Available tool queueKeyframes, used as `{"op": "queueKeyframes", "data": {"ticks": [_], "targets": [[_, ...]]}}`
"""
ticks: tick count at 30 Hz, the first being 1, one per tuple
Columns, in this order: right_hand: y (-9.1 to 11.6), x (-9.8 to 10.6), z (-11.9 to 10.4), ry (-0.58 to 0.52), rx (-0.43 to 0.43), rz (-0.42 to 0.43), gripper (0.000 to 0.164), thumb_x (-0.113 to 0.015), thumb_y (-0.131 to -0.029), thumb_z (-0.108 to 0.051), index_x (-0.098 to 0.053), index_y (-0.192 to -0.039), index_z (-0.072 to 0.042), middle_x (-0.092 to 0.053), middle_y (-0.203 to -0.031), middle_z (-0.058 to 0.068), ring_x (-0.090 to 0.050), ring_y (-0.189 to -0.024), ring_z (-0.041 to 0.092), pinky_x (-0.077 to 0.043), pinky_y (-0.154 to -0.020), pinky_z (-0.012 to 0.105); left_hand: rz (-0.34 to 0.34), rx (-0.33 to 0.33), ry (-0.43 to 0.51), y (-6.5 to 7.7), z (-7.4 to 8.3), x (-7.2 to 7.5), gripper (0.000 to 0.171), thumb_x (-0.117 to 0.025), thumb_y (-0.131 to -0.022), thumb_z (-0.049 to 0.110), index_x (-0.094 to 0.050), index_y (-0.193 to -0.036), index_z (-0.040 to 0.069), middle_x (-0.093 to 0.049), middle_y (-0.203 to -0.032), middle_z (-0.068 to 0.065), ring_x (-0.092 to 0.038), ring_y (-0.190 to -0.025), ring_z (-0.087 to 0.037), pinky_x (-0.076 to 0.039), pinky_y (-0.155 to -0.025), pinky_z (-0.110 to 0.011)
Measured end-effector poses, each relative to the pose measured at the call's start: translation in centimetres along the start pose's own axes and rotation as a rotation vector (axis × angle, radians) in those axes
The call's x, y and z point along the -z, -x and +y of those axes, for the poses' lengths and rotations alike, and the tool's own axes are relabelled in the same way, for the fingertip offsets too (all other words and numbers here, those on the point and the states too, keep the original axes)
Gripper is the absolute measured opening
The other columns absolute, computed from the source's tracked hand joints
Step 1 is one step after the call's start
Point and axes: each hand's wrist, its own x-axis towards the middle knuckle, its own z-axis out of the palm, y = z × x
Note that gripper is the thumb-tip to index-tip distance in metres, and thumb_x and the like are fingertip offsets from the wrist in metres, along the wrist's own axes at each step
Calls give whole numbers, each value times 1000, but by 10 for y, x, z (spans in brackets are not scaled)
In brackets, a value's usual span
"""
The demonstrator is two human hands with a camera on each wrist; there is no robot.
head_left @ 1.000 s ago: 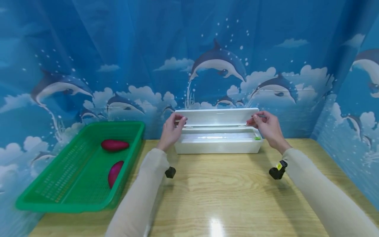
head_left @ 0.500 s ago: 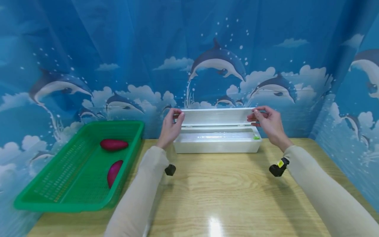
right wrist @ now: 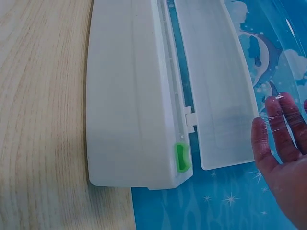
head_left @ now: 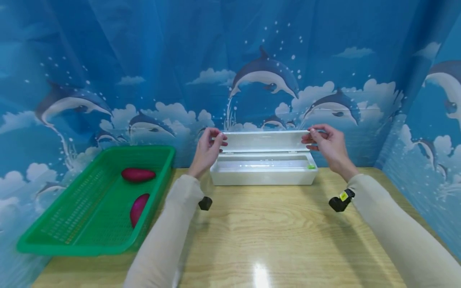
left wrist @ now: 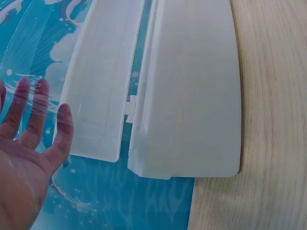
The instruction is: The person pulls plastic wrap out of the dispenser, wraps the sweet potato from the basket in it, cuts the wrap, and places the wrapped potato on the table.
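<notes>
A white cling film dispenser (head_left: 263, 178) stands at the back of the table with its hinged lid (head_left: 264, 142) up. Glossy film (head_left: 264, 164) shows inside the trough, and a small green slider (head_left: 311, 167) sits at its right end. My left hand (head_left: 207, 152) pinches clear cling film (left wrist: 29, 52) between thumb and finger by the lid's left end. On the other side, my right hand (head_left: 332, 148) pinches the film by the lid's right end. Both wrist views show the thin film stretched across the other fingers, behind the lid.
Left of the dispenser, a green plastic basket (head_left: 90, 251) holds two purple-red sweet potatoes (head_left: 138, 175). A blue curtain (head_left: 187, 48) printed with dolphins hangs right behind the dispenser. The wooden table (head_left: 266, 228) stretches out in front of it.
Both hands have risen slightly, and the right hand has shifted a little to the right. The dispenser and its raised lid stay in place.
</notes>
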Motion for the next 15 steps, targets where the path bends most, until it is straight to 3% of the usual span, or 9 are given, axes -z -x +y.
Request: {"op": "queueKeyframes", "data": {"ticks": [15], "targets": [[-2, 2, -16, 16, -9, 28, 42, -50, -106, -39, -58, -132, -6, -73, -91, -23, -72, -89, -2, -61, -80, 21, 1, 5, -7, -2, 14, 6, 33, -48, -109, 30, -49, -130, 4, -66, -119, -11, -69, -109, -25, -58, -96, -45]]}}
